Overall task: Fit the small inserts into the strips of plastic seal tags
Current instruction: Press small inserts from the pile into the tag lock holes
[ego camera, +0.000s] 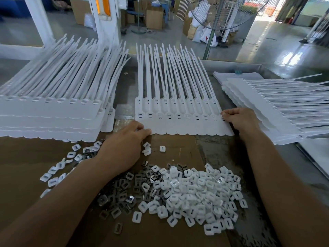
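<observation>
At mid-desk: both hands on one strip of seal tags [178, 125].
The strip lies flat, heads toward the near edge, tails pointing to the far edge. The left hand [122, 145] pinches its near-left corner with curled fingertips. The right hand [240, 120] has its fingers curled and clamped on the strip's right end, level with the slot row. White inserts [199, 191] are heaped on a cardboard sheet [26, 157] at the desk's near edge, between the forearms. Metal inserts [124, 189] are mixed in on the heap's left side, and a few loose white ones are scattered beside the left hand. The left stack [44, 118] of strips sits along the desk's left side; the right stack [267, 107] lies fanned at the right. Bare desk [222, 150] shows below the right hand.
</observation>
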{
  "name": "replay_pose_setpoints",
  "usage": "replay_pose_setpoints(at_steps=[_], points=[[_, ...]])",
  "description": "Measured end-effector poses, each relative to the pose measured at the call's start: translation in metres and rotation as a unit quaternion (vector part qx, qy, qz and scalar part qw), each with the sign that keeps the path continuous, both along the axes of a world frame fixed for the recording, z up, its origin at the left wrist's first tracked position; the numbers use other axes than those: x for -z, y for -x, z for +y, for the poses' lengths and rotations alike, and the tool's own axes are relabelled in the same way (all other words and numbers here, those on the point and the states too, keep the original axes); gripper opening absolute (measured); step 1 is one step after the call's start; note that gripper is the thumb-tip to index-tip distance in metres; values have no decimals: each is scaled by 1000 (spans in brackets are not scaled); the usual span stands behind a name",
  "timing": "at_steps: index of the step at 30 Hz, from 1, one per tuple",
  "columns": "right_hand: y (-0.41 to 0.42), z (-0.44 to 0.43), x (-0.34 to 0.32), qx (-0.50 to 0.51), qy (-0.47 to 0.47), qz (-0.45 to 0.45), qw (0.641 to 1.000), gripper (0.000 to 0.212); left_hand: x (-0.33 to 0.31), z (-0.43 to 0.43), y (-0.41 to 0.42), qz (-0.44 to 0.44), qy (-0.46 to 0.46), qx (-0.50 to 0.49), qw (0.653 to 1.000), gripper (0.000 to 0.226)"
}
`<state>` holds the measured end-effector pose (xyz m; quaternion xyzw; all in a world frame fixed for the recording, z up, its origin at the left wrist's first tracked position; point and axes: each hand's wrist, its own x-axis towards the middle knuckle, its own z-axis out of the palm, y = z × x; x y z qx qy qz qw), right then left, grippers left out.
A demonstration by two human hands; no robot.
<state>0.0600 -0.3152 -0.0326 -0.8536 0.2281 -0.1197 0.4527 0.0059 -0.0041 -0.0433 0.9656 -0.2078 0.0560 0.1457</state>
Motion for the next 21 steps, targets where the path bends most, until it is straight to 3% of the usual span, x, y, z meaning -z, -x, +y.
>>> replay_pose_setpoints(at_steps=[5,21], points=[[1,-1,1,-11,2,-9,1000,20,0,0,-1,0,4,-2,1000,50],[4,5,-1,-7,32,-11,999,18,0,2,1,-7,9,0,1000,50]])
